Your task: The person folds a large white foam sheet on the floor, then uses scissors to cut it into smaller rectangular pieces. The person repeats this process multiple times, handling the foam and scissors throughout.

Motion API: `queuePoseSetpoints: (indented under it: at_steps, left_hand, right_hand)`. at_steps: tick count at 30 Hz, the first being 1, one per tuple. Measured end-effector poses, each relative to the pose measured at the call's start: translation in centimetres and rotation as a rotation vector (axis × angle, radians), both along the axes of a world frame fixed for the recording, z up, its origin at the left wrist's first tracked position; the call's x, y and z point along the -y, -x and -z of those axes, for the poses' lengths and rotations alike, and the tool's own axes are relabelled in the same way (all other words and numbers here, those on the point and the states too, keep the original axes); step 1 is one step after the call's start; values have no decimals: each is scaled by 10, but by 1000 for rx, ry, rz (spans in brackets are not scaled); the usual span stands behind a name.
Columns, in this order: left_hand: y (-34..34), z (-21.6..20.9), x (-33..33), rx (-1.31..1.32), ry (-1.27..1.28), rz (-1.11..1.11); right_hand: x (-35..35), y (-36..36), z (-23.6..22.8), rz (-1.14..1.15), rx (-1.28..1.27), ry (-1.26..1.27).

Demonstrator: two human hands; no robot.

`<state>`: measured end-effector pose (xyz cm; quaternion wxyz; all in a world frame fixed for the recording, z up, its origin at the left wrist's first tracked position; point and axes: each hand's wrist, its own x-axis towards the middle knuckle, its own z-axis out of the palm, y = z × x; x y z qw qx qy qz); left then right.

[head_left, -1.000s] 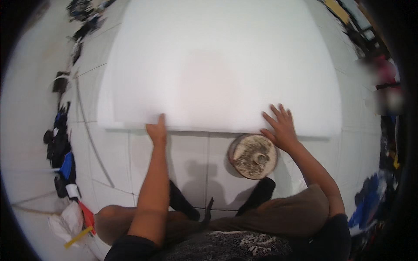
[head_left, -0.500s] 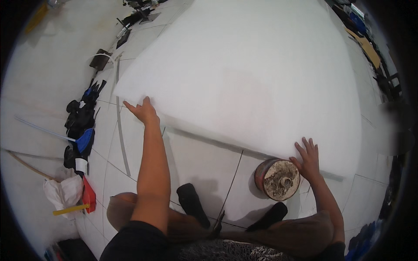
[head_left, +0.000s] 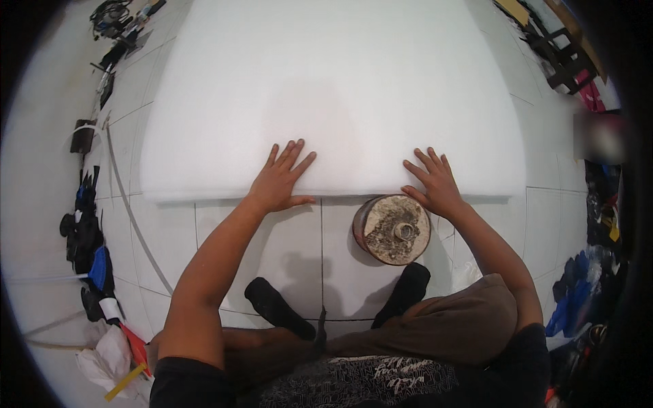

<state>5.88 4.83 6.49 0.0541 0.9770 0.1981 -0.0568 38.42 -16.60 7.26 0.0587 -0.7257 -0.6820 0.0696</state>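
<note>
A large white sheet of soft-looking padding or foam lies over the floor in front of me, its near edge running across the view. My left hand rests flat on it near that edge, fingers spread and thumb at the edge. Farther right, my right hand also lies on the sheet with fingers spread. Just below the right hand stands a round can with a crusted, stained top and a small round neck, close against the sheet's edge. Neither hand holds anything.
White floor tiles surround the sheet, and my feet in black socks stand near the can. A thin grey strip lies at left. Along the left wall are dark items, a blue dustpan-like piece and a white bag. Blue cloth lies at right.
My view has turned so the sheet's near edge runs level. The left hand has moved from the sheet's left corner toward the middle and now lies flat. The right hand stays by the can.
</note>
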Motion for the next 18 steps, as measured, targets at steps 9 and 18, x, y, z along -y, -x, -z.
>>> queuePoseSetpoints:
  at_steps: [9,18]
  left_hand:
    - [8,21,7,-25,-55,-3]
    - [-2,36,8,16,9,20]
  right_hand:
    - [28,51,-69,-254,-271,-54]
    - [45,57,-36,-436,-394,-250]
